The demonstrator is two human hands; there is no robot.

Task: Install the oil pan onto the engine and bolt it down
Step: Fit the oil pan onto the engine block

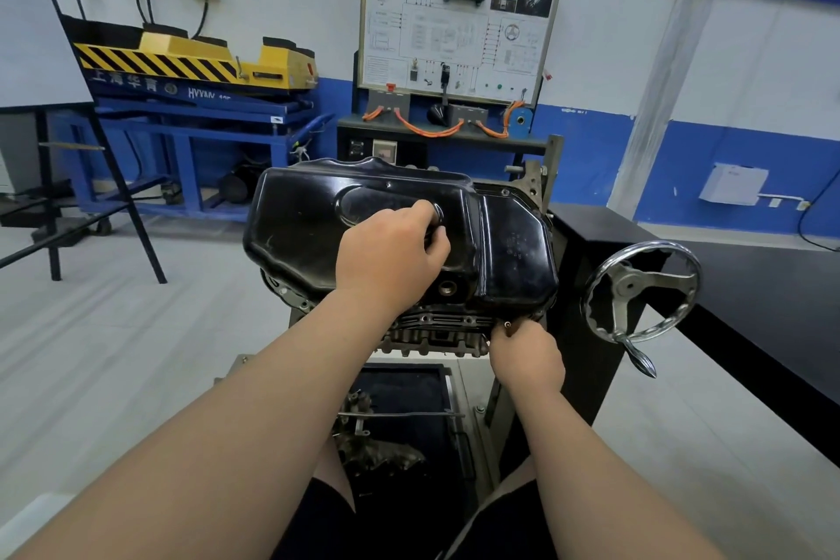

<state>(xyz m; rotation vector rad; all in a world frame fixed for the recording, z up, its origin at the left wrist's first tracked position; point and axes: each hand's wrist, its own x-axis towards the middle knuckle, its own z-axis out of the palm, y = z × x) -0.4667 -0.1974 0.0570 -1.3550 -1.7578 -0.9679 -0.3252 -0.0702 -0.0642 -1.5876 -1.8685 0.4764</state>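
Note:
A glossy black oil pan (pixel 313 218) sits upside-down on top of the engine (pixel 436 332), which hangs in a stand. My left hand (pixel 391 252) rests on the pan's top with its fingers curled, knuckles pressing down. My right hand (pixel 527 355) is at the pan's near right flange and pinches a small bolt (pixel 507 325) at a flange hole. The drain hole (pixel 447 287) in the pan's near wall is open. The pan's far flange is hidden.
A chrome handwheel (pixel 643 291) with a crank handle sticks out of the stand at the right, beside a black bench (pixel 750 286). A tray with metal parts (pixel 382 446) lies under the engine. A blue cart (pixel 191 118) and a training board (pixel 459 18) stand behind.

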